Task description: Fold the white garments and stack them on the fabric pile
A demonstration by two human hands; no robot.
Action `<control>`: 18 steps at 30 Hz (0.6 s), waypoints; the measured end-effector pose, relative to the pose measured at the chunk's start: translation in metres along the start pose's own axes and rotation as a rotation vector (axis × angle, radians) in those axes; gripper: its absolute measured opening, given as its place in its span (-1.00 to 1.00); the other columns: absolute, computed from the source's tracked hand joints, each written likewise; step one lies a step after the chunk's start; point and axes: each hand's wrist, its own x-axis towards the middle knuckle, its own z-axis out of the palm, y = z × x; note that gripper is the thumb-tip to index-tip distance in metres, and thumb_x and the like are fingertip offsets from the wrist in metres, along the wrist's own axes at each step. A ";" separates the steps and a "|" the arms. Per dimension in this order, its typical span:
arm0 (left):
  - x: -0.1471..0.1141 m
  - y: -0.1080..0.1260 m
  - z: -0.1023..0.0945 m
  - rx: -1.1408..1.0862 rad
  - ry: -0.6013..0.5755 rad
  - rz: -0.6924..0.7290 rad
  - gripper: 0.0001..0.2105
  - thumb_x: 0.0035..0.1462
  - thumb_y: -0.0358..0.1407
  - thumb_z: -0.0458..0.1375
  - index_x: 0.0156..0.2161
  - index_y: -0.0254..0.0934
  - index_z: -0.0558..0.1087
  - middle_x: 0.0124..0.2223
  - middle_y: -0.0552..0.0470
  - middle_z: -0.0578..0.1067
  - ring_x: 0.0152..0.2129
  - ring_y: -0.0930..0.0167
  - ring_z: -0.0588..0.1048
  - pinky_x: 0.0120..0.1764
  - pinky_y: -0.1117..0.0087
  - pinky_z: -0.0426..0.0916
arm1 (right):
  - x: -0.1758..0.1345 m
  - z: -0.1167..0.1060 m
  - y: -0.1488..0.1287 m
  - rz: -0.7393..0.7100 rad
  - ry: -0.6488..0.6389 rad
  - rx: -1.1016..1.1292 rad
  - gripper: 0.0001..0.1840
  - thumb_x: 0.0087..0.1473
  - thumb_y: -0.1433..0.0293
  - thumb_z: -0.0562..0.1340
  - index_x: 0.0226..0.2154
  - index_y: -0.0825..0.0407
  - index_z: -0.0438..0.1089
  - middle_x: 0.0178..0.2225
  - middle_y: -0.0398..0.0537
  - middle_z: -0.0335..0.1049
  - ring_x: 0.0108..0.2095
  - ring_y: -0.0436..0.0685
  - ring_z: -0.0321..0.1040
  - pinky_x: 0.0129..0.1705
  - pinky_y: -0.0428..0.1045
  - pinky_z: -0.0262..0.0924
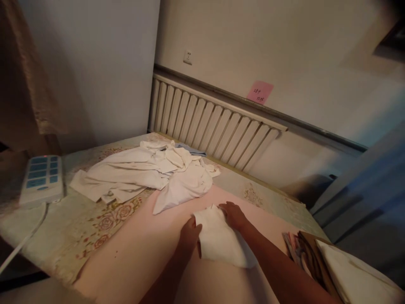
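A folded white cloth garment [220, 238] lies on the pink sheet [133, 245] in front of me. My left hand [190, 234] grips its left edge, thumb on top and the other fingers partly hidden beneath. At the far right corner, my right hand [234, 215] is closed on the fabric, with its fingertips partly out of sight. Just beyond my hands sits a loose heap of white clothes [126, 169], one pale garment [186, 188] spilling onto the pink sheet.
A power strip [42, 177] with a white cord stands at the table's left edge. Folded clothes [351, 270] are stacked at the lower right. Behind the flowered tablecloth [104, 223] runs a radiator [202, 118]. A blue curtain [363, 211] hangs on the right.
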 end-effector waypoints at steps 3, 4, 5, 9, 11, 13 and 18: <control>-0.002 0.005 0.003 -0.036 -0.015 0.007 -0.73 -0.13 -0.41 0.23 -0.22 -0.23 0.47 -0.31 0.01 0.59 -0.22 0.23 0.52 -0.18 0.35 0.36 | 0.002 -0.007 -0.004 0.008 -0.018 -0.032 -0.62 0.05 0.52 0.07 -0.10 0.01 0.44 -0.20 0.03 0.47 -0.11 0.16 0.29 -0.07 0.01 0.07; -0.005 0.009 0.005 -0.049 -0.031 0.020 -0.73 -0.13 -0.41 0.23 -0.22 -0.23 0.47 -0.30 0.01 0.59 -0.21 0.23 0.51 -0.17 0.35 0.36 | 0.001 -0.012 -0.005 0.010 -0.025 -0.041 -0.64 0.01 0.54 0.09 -0.15 0.03 0.45 -0.24 0.03 0.47 -0.14 0.16 0.29 -0.09 0.00 0.06; -0.008 0.013 0.006 -0.063 -0.057 0.043 -0.74 -0.12 -0.39 0.23 -0.22 -0.23 0.47 -0.29 0.00 0.59 -0.20 0.23 0.51 -0.16 0.35 0.35 | -0.001 -0.018 -0.005 0.011 -0.031 -0.049 -0.65 -0.02 0.56 0.10 -0.19 0.05 0.45 -0.26 0.03 0.46 -0.15 0.16 0.29 -0.10 0.00 0.05; -0.024 0.034 0.006 -0.111 -0.257 0.139 -0.73 -0.09 -0.32 0.22 -0.19 -0.29 0.48 -0.24 -0.04 0.58 -0.23 0.25 0.51 -0.19 0.35 0.35 | -0.025 -0.053 -0.002 0.002 -0.044 -0.055 -0.74 -0.09 0.57 0.12 -0.31 0.06 0.43 -0.30 0.00 0.43 -0.21 0.12 0.28 -0.14 -0.04 0.03; -0.029 0.041 0.002 -0.133 -0.409 0.132 -0.69 -0.09 -0.31 0.24 -0.16 -0.30 0.48 -0.25 -0.04 0.57 -0.25 0.26 0.51 -0.16 0.34 0.34 | -0.052 -0.074 -0.003 0.004 -0.033 -0.039 -0.76 -0.07 0.56 0.10 -0.34 0.04 0.40 -0.31 -0.03 0.41 -0.23 0.10 0.27 -0.17 -0.06 0.04; -0.033 0.047 -0.004 -0.134 -0.579 0.075 -0.67 -0.13 -0.32 0.27 -0.17 -0.30 0.48 -0.27 -0.03 0.57 -0.29 0.28 0.51 -0.16 0.34 0.32 | -0.090 -0.094 -0.008 0.005 -0.012 0.016 -0.76 -0.05 0.55 0.07 -0.34 0.02 0.38 -0.30 -0.05 0.38 -0.24 0.09 0.26 -0.21 -0.07 0.06; -0.036 0.053 -0.015 -0.062 -0.654 0.016 -0.84 -0.09 -0.27 0.28 -0.38 -0.30 0.46 -0.38 0.00 0.53 -0.45 0.42 0.46 -0.32 0.45 0.29 | -0.199 -0.111 -0.027 0.022 -0.038 0.191 -0.65 0.00 0.52 0.03 -0.20 -0.07 0.38 -0.24 -0.01 0.36 -0.18 0.14 0.27 -0.15 0.00 0.11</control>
